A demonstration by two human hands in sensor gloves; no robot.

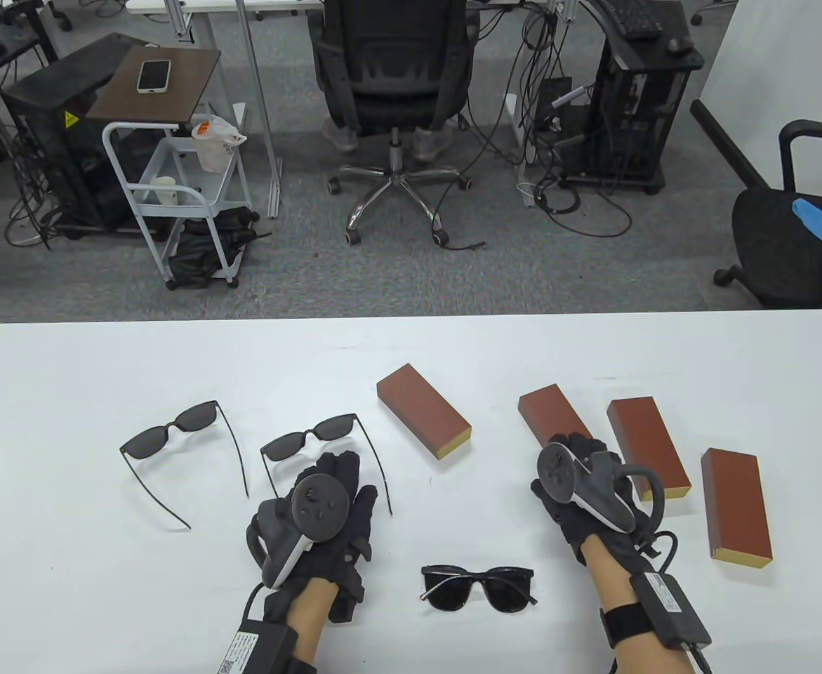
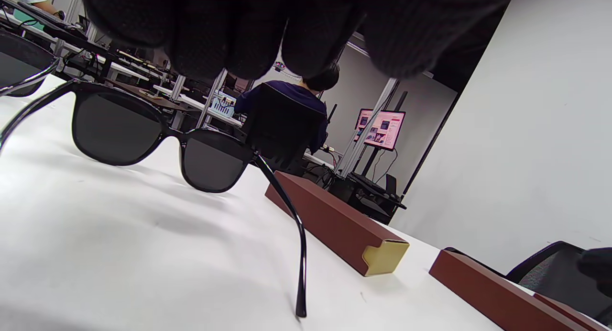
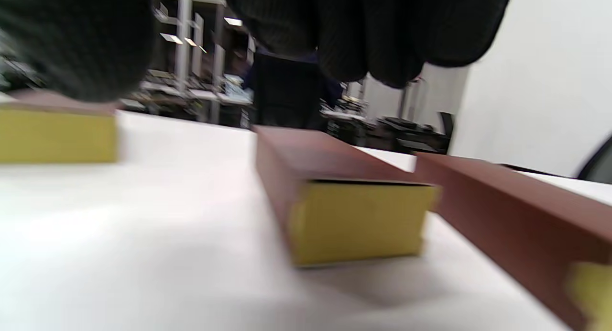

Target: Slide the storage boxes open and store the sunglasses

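Note:
Three pairs of black sunglasses lie on the white table [image 1: 67, 365]: one unfolded at the left [image 1: 172, 432], one unfolded in the middle [image 1: 309, 437], one folded at the front [image 1: 477, 586]. Several brown slide boxes with yellow inner ends lie to the right. My left hand [image 1: 344, 467] hovers empty just behind the middle pair, which stands close under its fingers [image 2: 239, 34] in the left wrist view [image 2: 119, 130]. My right hand [image 1: 579, 446] is empty over the near end of the second box [image 1: 547, 414]; its fingers [image 3: 373, 34] hang above that box's yellow end [image 3: 356, 223].
The first box [image 1: 425, 420] lies between my hands and shows in the left wrist view [image 2: 330, 221]. Two more boxes [image 1: 648, 446] [image 1: 737, 504] lie right of my right hand. An office chair [image 1: 396, 84] and a cart [image 1: 172, 189] stand beyond the table's far edge.

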